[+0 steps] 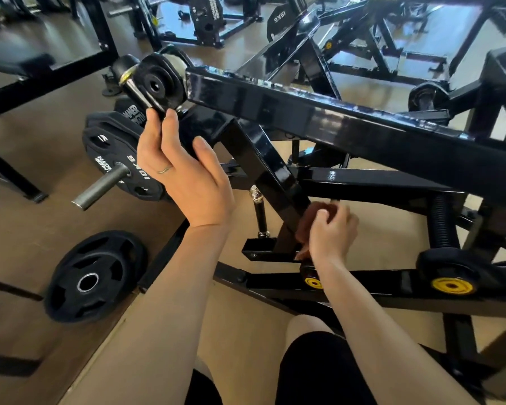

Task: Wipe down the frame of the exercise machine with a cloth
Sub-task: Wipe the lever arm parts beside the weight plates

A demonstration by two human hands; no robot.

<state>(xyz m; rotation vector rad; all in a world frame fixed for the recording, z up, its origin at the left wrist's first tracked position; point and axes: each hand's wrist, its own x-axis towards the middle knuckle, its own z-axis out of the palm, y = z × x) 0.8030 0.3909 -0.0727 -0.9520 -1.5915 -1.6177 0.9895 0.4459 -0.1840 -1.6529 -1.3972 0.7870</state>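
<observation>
The exercise machine's black steel frame fills the middle and right of the view, with a long glossy beam sloping down to the right. My left hand reaches up under the beam's left end, its fingers curled round a black handle by the pivot. My right hand is lower, gripping a reddish-brown cloth against a slanted frame strut. Most of the cloth is hidden under my fingers.
Black weight plates sit on a steel peg at left, and another plate lies on the tan floor. Yellow-capped rollers sit low on the right. More black machines stand behind. My knees show at the bottom.
</observation>
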